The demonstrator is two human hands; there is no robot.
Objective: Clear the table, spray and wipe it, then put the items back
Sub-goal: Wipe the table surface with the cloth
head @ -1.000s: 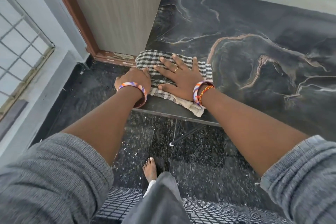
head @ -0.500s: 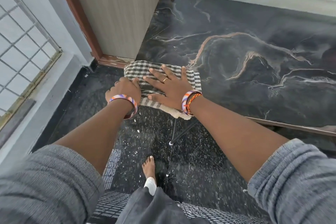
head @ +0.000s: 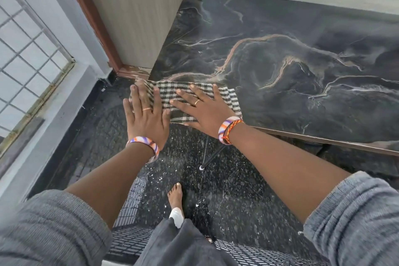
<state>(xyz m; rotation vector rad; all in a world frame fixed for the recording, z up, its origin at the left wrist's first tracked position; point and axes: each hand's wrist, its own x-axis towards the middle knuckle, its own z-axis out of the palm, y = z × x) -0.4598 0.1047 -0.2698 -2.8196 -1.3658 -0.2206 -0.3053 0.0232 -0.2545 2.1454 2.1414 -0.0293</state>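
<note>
A black-and-white checked cloth lies on the near left corner of the dark marble-patterned table, with its left end reaching past the table's edge. My left hand rests flat on that left end, fingers spread. My right hand presses flat on the cloth's right half, fingers spread towards the far left. The two hands lie side by side, almost touching. Much of the cloth is hidden under them. Nothing else is on the tabletop in view.
A wood-grain door with a brown frame stands just beyond the table's left corner. A barred window is at the far left. Below the table are a thin table leg, my bare foot and a dark mesh mat on the speckled floor.
My left hand has gone from curled on the cloth's left end to lying flat with fingers spread. The cloth and both hands have slid slightly left along the near edge.
</note>
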